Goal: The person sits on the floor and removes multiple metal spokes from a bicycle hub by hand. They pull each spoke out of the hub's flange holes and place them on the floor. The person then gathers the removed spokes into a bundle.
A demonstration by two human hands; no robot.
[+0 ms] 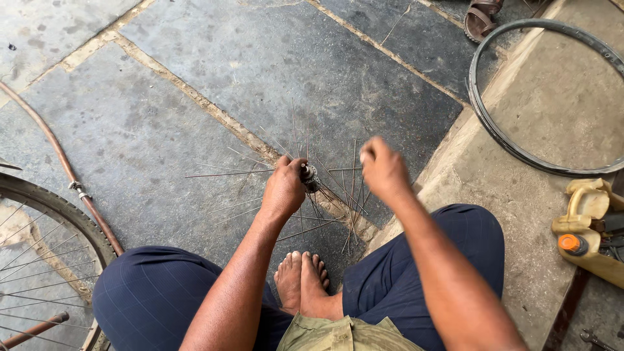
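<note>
1. The person sits low over a floor (214, 78) of dark stone slabs, knees apart in dark blue trousers (149, 292), with bare feet (300, 279) pressed together between the knees.
2. The left hand (283, 188) is closed around a small metal wheel hub (309, 175), which is in the middle of the scene, just above the floor and beyond the feet.
3. Many thin spokes (227, 173) stand out from the hub in all directions, like a fan, some pointing far and some near.
4. The right hand (383, 168) is just right of the hub, lifted a little, with the fingers curled in. It is blurred, so I cannot tell if it pinches a spoke or holds nothing.
5. On the far right, a bare metal rim (484, 114) lies on a raised concrete step (520, 195).
6. On the right edge there is a cream plastic oil can (588, 237) with an orange cap.
7. On the near left there is part of a bicycle wheel (45, 201) with a tyre, and a brown hose (58, 159) runs beside it across the floor.
8. A sandal (480, 18) lies at the far edge, near the rim.
</note>
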